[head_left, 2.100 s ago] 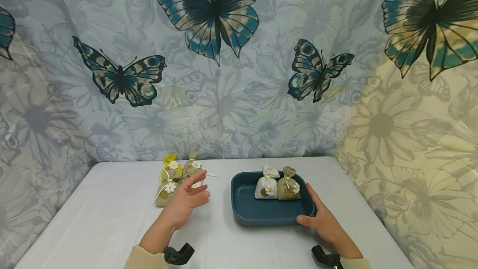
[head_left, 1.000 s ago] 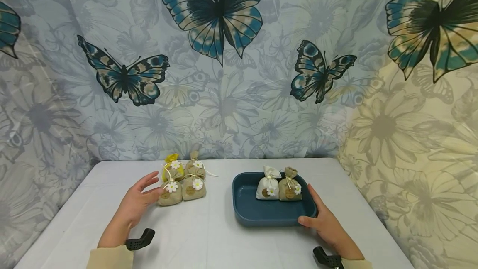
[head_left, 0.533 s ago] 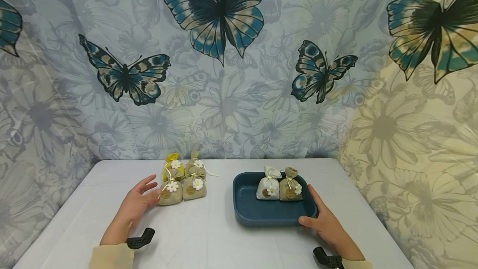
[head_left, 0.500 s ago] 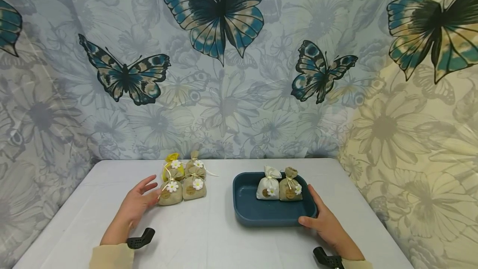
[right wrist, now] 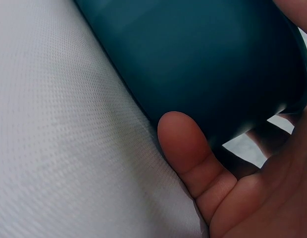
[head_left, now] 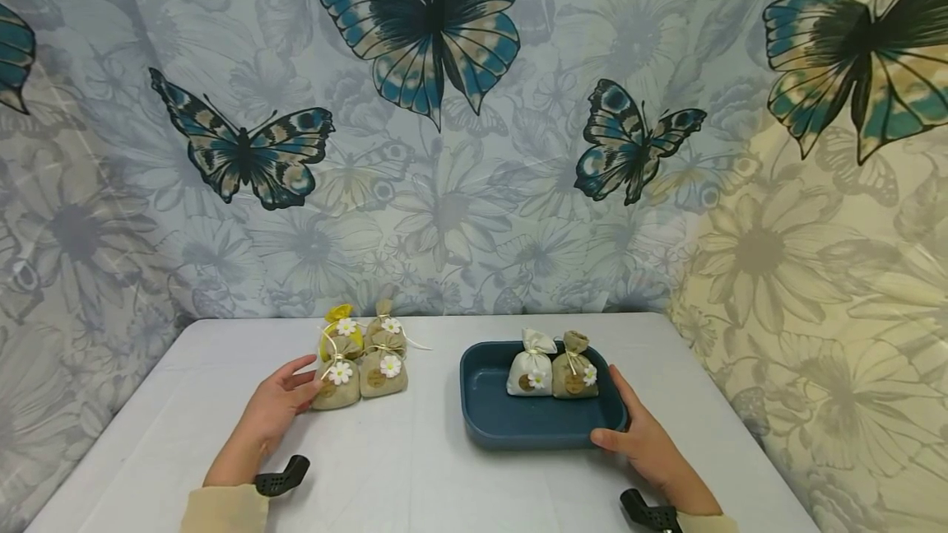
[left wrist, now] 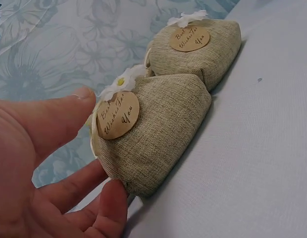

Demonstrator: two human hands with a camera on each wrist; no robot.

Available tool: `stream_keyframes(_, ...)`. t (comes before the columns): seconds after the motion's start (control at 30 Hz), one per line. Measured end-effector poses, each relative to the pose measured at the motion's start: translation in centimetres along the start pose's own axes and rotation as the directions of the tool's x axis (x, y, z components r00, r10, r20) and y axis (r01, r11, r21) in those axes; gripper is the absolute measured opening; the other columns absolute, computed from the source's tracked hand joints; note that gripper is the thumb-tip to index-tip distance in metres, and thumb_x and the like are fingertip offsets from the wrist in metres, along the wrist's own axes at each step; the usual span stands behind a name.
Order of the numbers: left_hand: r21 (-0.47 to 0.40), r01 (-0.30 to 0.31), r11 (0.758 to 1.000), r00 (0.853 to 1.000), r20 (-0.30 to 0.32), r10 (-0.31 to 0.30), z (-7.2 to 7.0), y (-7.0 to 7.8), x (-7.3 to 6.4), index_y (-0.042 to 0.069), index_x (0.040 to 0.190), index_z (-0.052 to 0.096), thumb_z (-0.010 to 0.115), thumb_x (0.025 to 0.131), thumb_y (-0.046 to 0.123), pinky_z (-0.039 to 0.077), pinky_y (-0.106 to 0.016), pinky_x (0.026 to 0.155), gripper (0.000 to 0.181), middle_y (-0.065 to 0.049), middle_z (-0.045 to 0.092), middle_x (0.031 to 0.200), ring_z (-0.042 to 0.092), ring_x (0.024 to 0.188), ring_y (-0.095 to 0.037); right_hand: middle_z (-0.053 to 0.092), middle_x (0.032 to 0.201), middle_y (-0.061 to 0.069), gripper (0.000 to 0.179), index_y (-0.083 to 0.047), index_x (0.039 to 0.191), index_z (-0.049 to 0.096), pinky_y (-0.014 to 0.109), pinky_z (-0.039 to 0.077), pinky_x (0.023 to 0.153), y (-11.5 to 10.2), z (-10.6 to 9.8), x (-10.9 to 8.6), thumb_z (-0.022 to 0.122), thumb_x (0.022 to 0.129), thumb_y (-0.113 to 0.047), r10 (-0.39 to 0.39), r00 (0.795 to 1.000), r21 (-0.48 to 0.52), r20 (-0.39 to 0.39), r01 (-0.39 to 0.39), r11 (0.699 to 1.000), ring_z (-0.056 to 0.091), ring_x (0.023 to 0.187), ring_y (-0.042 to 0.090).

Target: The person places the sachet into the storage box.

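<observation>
My left hand [head_left: 276, 406] reaches the left side of the front-left beige sachet [head_left: 339, 393], a small tied cloth bag with a round tag and white flower. In the left wrist view, the thumb tip lies by that sachet's tag [left wrist: 119, 115] while a fingertip meets its lower corner; other fingers pass partly behind it. Beside it sits another beige sachet [head_left: 383, 382]. My right hand [head_left: 652, 444] holds the right end of a dark-blue tray [head_left: 518, 434], thumb at the front corner and fingers along the side wall. Inside stand a white sachet [head_left: 529, 375] and a tan sachet [head_left: 573, 377].
Behind the front pair are a yellow-topped sachet [head_left: 341, 334] and a further beige sachet [head_left: 386, 327] with a loose ribbon end. Everything rests on a white-covered table [head_left: 415, 484]. A butterfly-print cloth [head_left: 444, 212] hangs along its back edge.
My left hand has moved left from over the sachets to the front-left one's side, and its fingers now lie closer against it. My right hand stays on the tray.
</observation>
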State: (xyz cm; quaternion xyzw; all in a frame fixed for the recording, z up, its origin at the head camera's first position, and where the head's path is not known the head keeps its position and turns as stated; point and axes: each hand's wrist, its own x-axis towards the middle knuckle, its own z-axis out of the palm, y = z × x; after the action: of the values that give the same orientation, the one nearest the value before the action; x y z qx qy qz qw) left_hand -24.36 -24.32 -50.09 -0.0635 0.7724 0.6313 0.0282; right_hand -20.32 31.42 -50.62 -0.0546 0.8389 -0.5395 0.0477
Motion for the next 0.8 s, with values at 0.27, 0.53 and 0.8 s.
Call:
stream_keyframes(0.27, 0.087, -0.021, 0.996, 1.000, 0.002, 0.021, 0.11, 0.15, -0.31, 0.001, 0.147, 0.046, 0.066, 0.098, 0.015, 0.046, -0.035, 0.089, 0.055, -0.024, 0.046, 0.140, 0.050, 0.121, -0.032, 0.002, 0.164, 0.018, 0.106, -0.027, 0.162, 0.002, 0.039, 0.050, 0.086, -0.02, 0.06, 0.04, 0.078, 0.088, -0.021, 0.022, 1.000, -0.008, -0.011, -0.022, 1.000, 0.052, 0.120, 0.039)
stream_keyframes(0.53, 0.090, -0.022, 0.996, 1.000, 0.024, 0.020, 0.17, 0.10, -0.38, -0.001, 0.139, 0.054, 0.071, 0.094, 0.014, 0.040, -0.048, 0.099, 0.051, -0.021, 0.051, 0.137, 0.049, 0.123, -0.036, 0.001, 0.164, 0.018, 0.106, -0.028, 0.161, 0.002, 0.035, 0.053, 0.076, -0.04, 0.05, 0.01, 0.078, 0.088, -0.021, 0.024, 1.000, 0.005, -0.005, -0.024, 1.000, 0.061, 0.103, 0.032)
stream_keyframes(0.8, 0.152, -0.076, 0.985, 0.996, 0.060, 0.068, 0.34, 0.33, -0.44, 0.001, 0.137, 0.055, 0.076, 0.090, 0.012, 0.043, -0.050, 0.098, 0.053, -0.026, 0.050, 0.139, 0.048, 0.125, -0.042, -0.001, 0.164, 0.018, 0.106, -0.029, 0.161, 0.001, 0.038, 0.053, 0.080, 0.00, 0.00, 0.02, 0.077, 0.089, -0.020, 0.013, 1.000, 0.014, 0.003, -0.013, 1.000, 0.057, 0.110, 0.038)
